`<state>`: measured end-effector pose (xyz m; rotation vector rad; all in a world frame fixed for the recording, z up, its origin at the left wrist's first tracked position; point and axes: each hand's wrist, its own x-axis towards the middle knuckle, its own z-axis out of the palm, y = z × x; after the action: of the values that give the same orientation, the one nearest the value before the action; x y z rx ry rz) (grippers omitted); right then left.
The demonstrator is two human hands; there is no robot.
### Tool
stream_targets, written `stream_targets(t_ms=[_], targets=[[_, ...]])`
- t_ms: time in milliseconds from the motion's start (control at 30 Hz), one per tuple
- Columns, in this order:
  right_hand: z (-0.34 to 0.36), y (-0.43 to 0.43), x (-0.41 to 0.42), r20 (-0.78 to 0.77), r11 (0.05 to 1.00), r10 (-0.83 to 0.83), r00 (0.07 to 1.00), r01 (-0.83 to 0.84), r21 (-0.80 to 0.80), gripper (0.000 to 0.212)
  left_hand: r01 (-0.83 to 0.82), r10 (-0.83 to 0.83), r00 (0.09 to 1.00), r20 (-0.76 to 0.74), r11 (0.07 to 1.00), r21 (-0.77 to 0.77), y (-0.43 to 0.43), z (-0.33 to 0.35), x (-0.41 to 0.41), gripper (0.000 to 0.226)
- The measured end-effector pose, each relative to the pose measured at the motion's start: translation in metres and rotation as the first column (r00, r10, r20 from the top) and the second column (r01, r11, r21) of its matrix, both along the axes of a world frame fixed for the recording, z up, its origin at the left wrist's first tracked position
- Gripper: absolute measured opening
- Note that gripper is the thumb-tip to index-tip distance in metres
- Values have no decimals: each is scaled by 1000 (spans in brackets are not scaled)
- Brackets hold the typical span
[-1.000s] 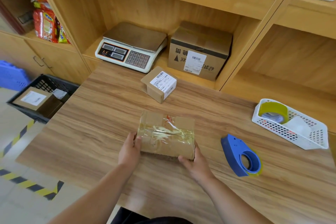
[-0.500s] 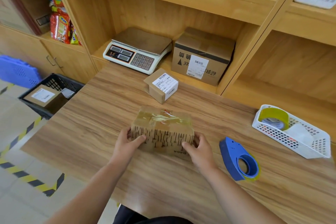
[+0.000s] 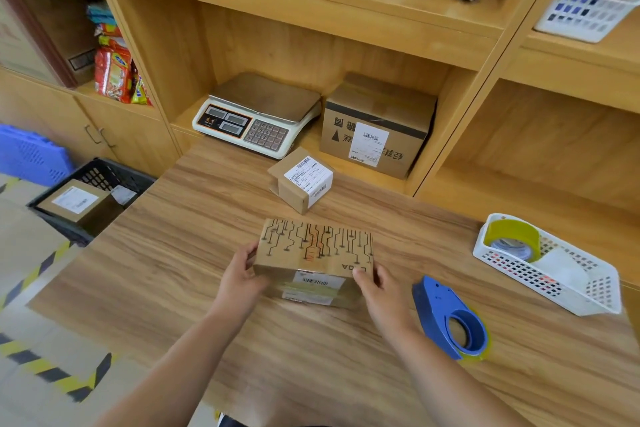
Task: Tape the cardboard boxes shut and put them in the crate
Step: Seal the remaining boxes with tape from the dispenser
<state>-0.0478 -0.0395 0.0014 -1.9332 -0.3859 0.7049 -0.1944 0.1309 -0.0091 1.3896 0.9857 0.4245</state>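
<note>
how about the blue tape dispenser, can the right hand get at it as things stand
Probably yes. The right hand grips the printed box at its right end, and the blue tape dispenser lies just to its right on the table with nothing between them. It must release the box first.

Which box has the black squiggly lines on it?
The printed box gripped by the left hand and right hand. The small box, the shelf box and the crate box carry no such lines.

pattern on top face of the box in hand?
Black circuit-style lines with dots, some red, on brown cardboard box; head view, the only one.
</note>
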Motion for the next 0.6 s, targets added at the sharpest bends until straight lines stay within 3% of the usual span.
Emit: stream_targets(t_ms=[333,467,600], targets=[[-29,-4,-4,29,994,54,998,-51,-92,44,-9,3,992,-127,999,-45,2,-26,2,36],[-32,2,-1,80,976,41,996,-23,-216,34,-22,15,986,-164,999,-39,6,-32,3,24],[-24,7,5,198,964,15,980,38,-263,15,-56,77,967,-242,994,93,18,-28,7,29]])
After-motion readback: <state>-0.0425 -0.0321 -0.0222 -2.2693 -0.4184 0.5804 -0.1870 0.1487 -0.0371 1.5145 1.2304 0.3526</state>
